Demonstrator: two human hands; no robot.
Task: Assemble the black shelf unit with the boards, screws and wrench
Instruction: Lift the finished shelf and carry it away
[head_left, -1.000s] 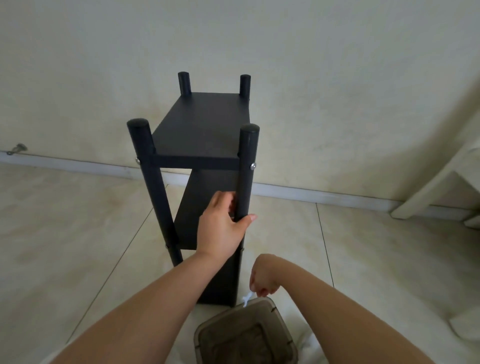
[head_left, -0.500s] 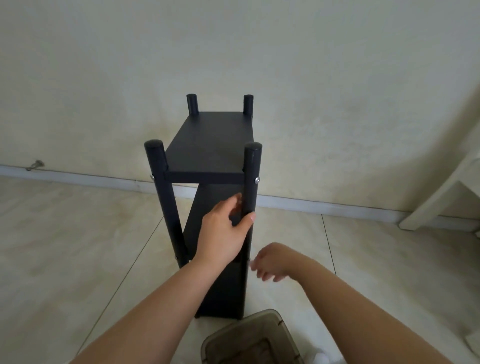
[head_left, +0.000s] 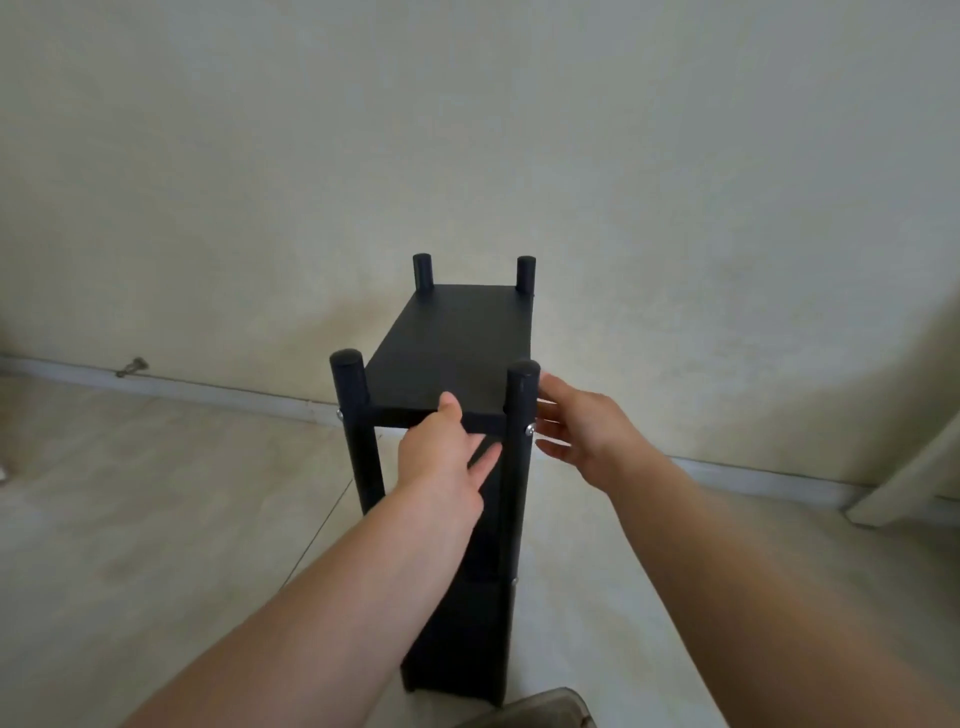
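Note:
The black shelf unit (head_left: 457, 343) stands upright on the tiled floor, with round posts at its corners and silver screw heads (head_left: 530, 429) at the near joints. My left hand (head_left: 441, 452) holds the front edge of the top board, thumb on top and fingers underneath. My right hand (head_left: 576, 426) is spread with straight fingers beside the near right post (head_left: 519, 415), close to its screw; whether it touches is unclear. Neither hand holds a wrench or screw.
A clear plastic container (head_left: 540, 712) peeks in at the bottom edge, just in front of the shelf. A white furniture leg (head_left: 904, 478) slants at the far right. A small metal fitting (head_left: 132, 366) sits at the wall's skirting on the left.
My left hand let go of the near right post and moved up to the top board's front edge. My right hand rose from near the container to beside the post. The view tilted up.

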